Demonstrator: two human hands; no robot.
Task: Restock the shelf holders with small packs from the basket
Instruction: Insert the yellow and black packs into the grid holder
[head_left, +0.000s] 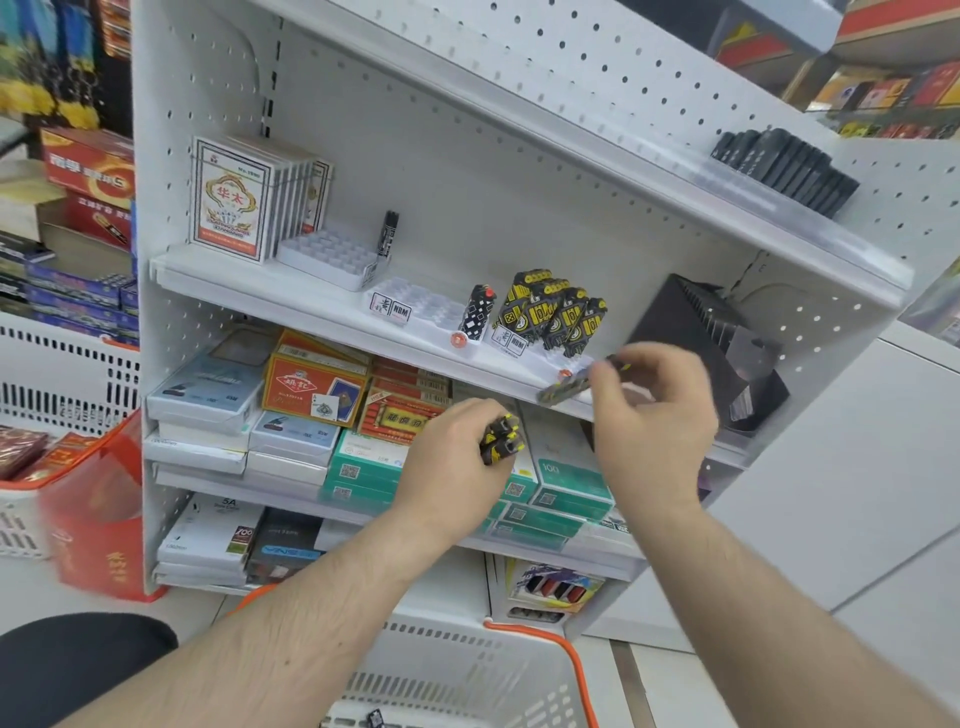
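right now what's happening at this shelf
A person is restocking small yellow-and-black packs. The left hand grips a bunch of packs, while the right hand pinches a single pack at the shelf edge, by the white holder where several already stand. The basket sits below.

Bright, even light; blurred, warped edges.

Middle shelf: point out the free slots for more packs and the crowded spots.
Free: the white holder beside the card decks, holding only one black pack, and the clear holder left of the dotted pack. Crowded: the yellow-black packs, where the right hand works.
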